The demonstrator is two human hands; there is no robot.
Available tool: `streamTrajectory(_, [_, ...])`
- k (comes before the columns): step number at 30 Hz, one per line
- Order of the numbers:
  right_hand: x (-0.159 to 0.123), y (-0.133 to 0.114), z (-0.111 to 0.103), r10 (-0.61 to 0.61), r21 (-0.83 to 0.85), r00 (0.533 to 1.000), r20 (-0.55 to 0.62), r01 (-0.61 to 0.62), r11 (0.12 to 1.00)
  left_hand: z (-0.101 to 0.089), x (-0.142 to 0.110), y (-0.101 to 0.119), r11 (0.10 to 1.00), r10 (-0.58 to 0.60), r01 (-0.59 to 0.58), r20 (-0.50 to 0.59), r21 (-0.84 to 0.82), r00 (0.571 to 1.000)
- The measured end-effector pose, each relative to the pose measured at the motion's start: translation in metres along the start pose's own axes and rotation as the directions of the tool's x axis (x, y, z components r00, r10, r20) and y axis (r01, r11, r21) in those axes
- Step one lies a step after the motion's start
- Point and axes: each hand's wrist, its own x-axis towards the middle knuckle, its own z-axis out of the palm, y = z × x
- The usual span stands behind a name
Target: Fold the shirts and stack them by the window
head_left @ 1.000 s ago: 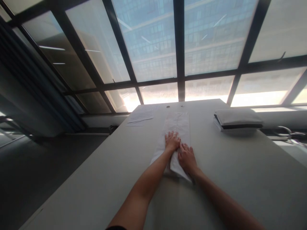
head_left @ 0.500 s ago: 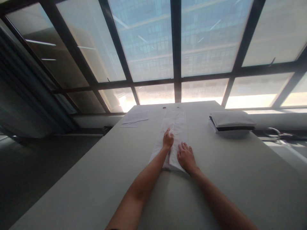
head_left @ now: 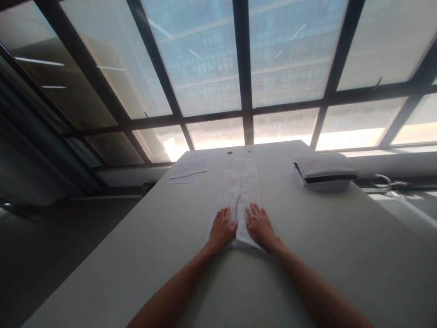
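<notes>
A white cloth garment (head_left: 241, 180), folded into a long narrow strip, lies on the white table (head_left: 164, 228) with its length pointing away from me. A seam or gap runs down its middle, where two folded edges meet. My left hand (head_left: 223, 225) rests flat on the near left part of the cloth, fingers stretched forward. On the near right part lies my right hand (head_left: 260, 223), also flat with its fingers apart. The two palms hide some of the near end. What kind of garment it is, I cannot tell.
Thin white sheets of paper (head_left: 188, 169) lie at the table's far left. A folded stack of pale and dark cloth (head_left: 326, 167) sits at the right edge. Beyond the right edge is a metal ring-shaped object (head_left: 380, 181). Large windows (head_left: 201, 59) rise behind the table.
My left hand has come back toward me from the middle of the cloth and now lies flat on its near left part. My right hand stays on the right part. The view has shifted slightly.
</notes>
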Motion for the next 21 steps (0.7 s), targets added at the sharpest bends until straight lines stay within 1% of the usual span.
streamTrajectory(2, [-0.001, -0.001, 0.0, 0.0, 0.001, 1.0, -0.005, 0.0, 1.0, -0.005, 0.0, 0.002, 0.999, -0.037, 0.037, -0.018, 0.004, 0.999])
streamTrajectory(4, [-0.001, -0.001, 0.0, 0.003, 0.002, 1.0, -0.008, -0.003, 1.0, -0.008, 0.003, 0.003, 0.999, -0.042, 0.042, -0.012, -0.012, 0.999])
streamTrajectory(8, [0.0, 0.001, 0.001, 0.016, 0.004, 1.0, 0.009, -0.016, 1.0, -0.012, 0.014, 0.002, 0.986, -0.021, 0.025, 0.028, -0.163, 0.999])
streamTrajectory(11, [0.001, 0.002, 0.002, 0.021, 0.01, 1.0, 0.019, -0.021, 1.0, -0.023, 0.023, -0.006, 0.963, -0.019, 0.04, 0.08, -0.265, 0.997])
streamTrajectory(13, [0.0, 0.002, 0.002, 0.019, 0.014, 1.0, 0.02, -0.019, 1.0, -0.037, 0.029, -0.017, 0.961, 0.005, 0.019, 0.085, -0.277, 0.996])
streamTrajectory(15, [0.0, 0.002, 0.002, 0.017, 0.016, 1.0, 0.019, -0.018, 1.0, -0.055, 0.036, -0.031, 0.969, 0.038, -0.015, 0.089, -0.245, 0.995])
streamTrajectory(17, [0.0, 0.002, 0.001, 0.016, 0.017, 1.0, 0.018, -0.016, 1.0, -0.074, 0.041, -0.051, 0.982, 0.054, -0.028, 0.135, -0.186, 0.989])
streamTrajectory(19, [-0.001, 0.002, 0.0, 0.017, 0.019, 1.0, 0.018, -0.018, 1.0, -0.091, 0.045, -0.072, 0.993, 0.022, 0.002, 0.198, -0.12, 0.98])
streamTrajectory(21, [0.0, 0.002, 0.0, 0.021, 0.019, 1.0, 0.019, -0.021, 1.0, -0.104, 0.047, -0.095, 0.996, -0.045, 0.063, 0.244, -0.065, 0.969])
